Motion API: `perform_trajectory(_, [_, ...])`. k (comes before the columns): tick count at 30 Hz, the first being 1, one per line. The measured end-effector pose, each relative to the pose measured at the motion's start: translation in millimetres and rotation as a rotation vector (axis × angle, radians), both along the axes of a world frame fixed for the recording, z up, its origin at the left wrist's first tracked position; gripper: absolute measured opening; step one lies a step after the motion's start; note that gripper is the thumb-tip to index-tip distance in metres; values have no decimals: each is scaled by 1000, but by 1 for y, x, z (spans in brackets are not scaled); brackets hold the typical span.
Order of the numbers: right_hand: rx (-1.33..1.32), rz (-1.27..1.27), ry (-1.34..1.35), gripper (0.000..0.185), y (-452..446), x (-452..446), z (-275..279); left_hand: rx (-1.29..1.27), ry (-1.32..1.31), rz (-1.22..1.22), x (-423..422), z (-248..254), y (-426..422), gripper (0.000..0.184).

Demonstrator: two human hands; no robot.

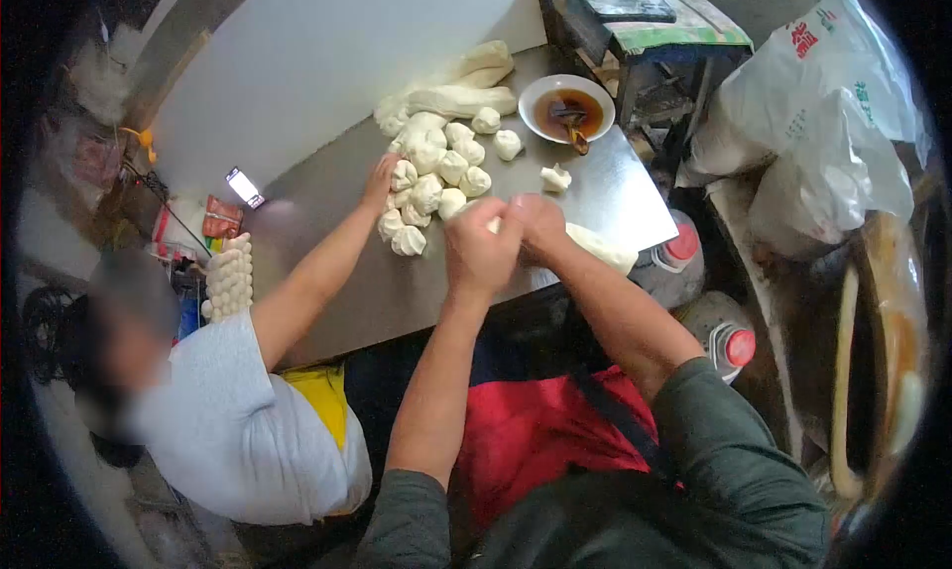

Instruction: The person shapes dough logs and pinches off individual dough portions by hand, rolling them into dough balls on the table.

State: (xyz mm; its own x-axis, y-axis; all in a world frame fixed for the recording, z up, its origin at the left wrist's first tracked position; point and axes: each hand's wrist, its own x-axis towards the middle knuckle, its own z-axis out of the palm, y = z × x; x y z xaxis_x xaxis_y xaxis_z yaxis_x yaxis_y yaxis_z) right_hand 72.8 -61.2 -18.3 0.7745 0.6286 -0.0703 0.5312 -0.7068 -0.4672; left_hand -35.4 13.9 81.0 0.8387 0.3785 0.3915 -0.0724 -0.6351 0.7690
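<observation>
My left hand [481, 244] is closed around white dough [494, 225], a bit of which shows between the fingers. Pressed against it, my right hand [538, 222] is also closed on the dough, its fingertips mostly hidden. A thick dough roll [603, 249] comes out from under my right wrist and lies on the metal table [332, 197]. Just beyond my hands is a heap of dough balls [426, 190]. One small dough piece [555, 178] sits apart, to the right. Long dough strips [461, 100] lie behind the heap.
A white bowl [531, 86] of brown liquid with a spoon stands at the far right. At left, a co-worker's hand [379, 182] touches the heap. A lit phone [244, 187] leans by the wall, near stacked eggs [229, 280]. Red-capped jugs [734, 344] stand right.
</observation>
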Motion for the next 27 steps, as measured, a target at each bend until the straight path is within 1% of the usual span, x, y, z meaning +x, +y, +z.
perform_trajectory(1, [-15,10,-4,44,3,-8,19,-148,-132,100,8,-5,14,29])
perform_trajectory(2, [-35,19,-7,44,1,-18,42,10,-146,109,16,2,36,34])
perform_trajectory(3, [28,93,-21,37,-1,-22,48,374,-243,149,29,-6,57,45])
perform_trajectory(4, [25,94,-21,37,-4,-25,30,371,-243,150,30,-30,65,45])
perform_trajectory(5, [8,103,-148,42,-3,-27,1,456,-156,203,33,-54,76,51])
perform_trajectory(6, [0,106,-277,53,-4,-30,-15,547,-71,253,34,-60,82,56])
perform_trajectory(7, [-32,106,-240,46,-9,-35,-7,128,103,149,26,-54,70,62])
perform_trajectory(8, [-14,92,-244,46,-14,-36,-7,-132,83,124,22,-61,55,67])
perform_trajectory(10, [334,235,-370,21,-25,-37,-11,-225,425,119,16,-46,36,62])
perform_trajectory(11, [453,267,-437,17,-26,-35,-13,-223,429,111,20,-60,39,62])
perform_trajectory(12, [447,262,-438,17,-28,-32,-16,-224,387,83,29,-81,44,57])
perform_trajectory(13, [472,202,-443,16,-28,-29,-15,-229,345,58,35,-95,46,54])
perform_trajectory(14, [498,141,-439,15,-30,-30,-9,-237,353,56,40,-96,45,54])
perform_trajectory(16, [531,87,-427,32,-42,-29,-6,76,354,-168,40,-96,48,38])
perform_trajectory(17, [502,15,-401,33,-41,-30,-9,139,302,-163,34,-86,40,29])
perform_trajectory(18, [475,-57,-379,34,-40,-30,-11,149,296,-163,29,-74,32,29])
perform_trajectory(19, [484,-63,-383,34,-41,-29,-9,29,325,-186,23,-69,25,27])
perform_trajectory(20, [418,-20,-254,29,-44,-30,-8,-96,360,-208,18,-70,19,27])
perform_trajectory(21, [350,27,-126,24,-46,-32,-8,-76,344,-96,19,-78,13,28])
perform_trajectory(22, [353,26,-126,24,-45,-32,-19,-73,344,-96,15,-79,1,28])
perform_trajectory(24, [514,-71,-48,21,-35,-25,-49,-85,115,135,15,-80,-25,31])
perform_trajectory(25, [394,-77,-25,19,-39,-26,-28,24,-114,201,20,-86,-35,30])
perform_trajectory(26, [395,-78,-26,19,-40,-27,-28,25,-115,200,25,-92,-35,30])
perform_trajectory(27, [514,-118,-105,19,-40,-29,-28,-38,-125,144,33,-98,-32,29])
